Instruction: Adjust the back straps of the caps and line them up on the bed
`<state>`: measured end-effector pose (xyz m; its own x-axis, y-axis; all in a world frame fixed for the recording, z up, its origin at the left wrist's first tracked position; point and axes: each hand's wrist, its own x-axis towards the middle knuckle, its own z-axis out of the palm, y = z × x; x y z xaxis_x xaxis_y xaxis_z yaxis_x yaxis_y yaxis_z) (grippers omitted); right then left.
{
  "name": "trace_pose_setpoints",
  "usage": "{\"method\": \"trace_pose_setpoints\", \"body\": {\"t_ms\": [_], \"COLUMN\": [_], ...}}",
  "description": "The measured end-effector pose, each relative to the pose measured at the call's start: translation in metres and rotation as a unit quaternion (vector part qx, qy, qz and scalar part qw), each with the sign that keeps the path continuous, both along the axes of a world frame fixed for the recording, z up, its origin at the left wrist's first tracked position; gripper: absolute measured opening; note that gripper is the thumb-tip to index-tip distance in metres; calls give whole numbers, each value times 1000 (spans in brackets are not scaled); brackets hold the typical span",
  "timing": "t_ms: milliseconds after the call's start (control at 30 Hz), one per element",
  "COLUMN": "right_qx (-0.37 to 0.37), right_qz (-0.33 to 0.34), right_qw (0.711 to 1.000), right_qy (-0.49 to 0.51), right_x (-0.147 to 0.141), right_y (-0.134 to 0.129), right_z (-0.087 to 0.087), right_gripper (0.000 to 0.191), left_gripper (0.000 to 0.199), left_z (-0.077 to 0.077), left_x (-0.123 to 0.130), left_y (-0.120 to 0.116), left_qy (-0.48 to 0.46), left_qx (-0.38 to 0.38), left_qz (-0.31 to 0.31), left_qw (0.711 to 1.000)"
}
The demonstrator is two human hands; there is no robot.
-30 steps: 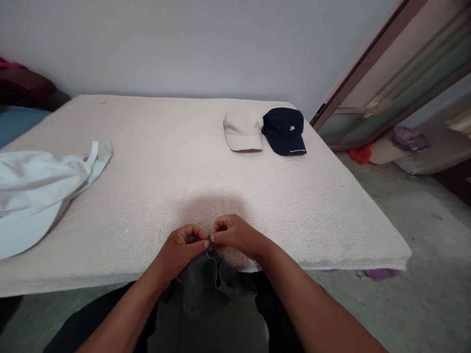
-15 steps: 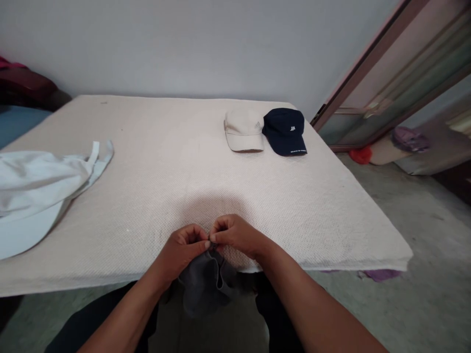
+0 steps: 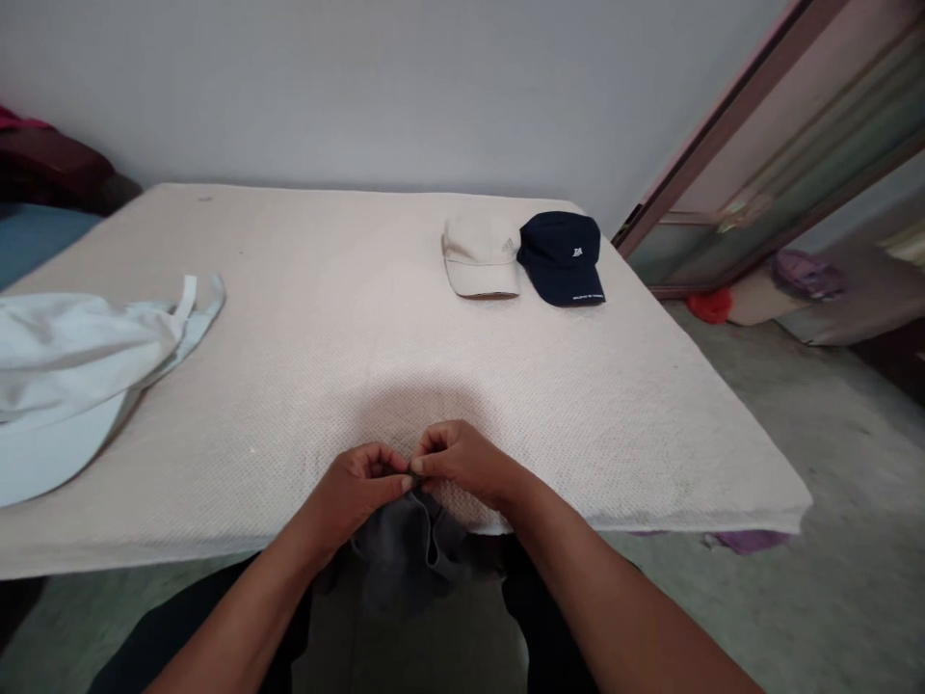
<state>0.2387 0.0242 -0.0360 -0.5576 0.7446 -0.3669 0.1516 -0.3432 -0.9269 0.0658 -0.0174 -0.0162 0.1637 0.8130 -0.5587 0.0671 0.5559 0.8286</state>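
Observation:
At the table's front edge, my left hand (image 3: 365, 487) pinches the band of a dark grey cap (image 3: 394, 554) between thumb and fingers. My right hand (image 3: 462, 463) grips the same band from the other side, so both sets of fingertips meet. The cap's soft body hangs below the hands, over the edge, dim and partly blurred. Exactly what the fingertips cover is hidden. Farther back lie a beige cap (image 3: 481, 255) and a navy cap (image 3: 562, 255), side by side with brims toward me. A white cap (image 3: 79, 361) rests at the left, cut off by the view's border.
A pale textured cloth covers the table (image 3: 310, 337), which backs onto a grey wall (image 3: 361, 87). To the right are a concrete floor (image 3: 853, 472) and a framed door (image 3: 780, 125). My legs are under the front edge.
Both hands stay pinched together on the grey cap's band with barely any movement. The hanging fabric shifts slightly, and the view moves a little.

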Motion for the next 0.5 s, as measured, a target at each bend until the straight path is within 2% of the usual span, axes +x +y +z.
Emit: {"method": "trace_pose_setpoints", "body": {"t_ms": [200,500], "right_qx": [11,36], "right_qz": [-6,1], "right_qw": [1000,998], "right_qy": [-13,-56], "right_x": [-3,-2], "right_y": [-1,2], "right_z": [2,7], "right_gripper": [7,6], "left_gripper": [19,21], "left_z": [-3,-4], "left_x": [0,6], "left_y": [-2,-3], "left_qy": [19,24], "left_qx": [16,40], "left_qz": [-3,33], "left_qw": [1000,998]}}
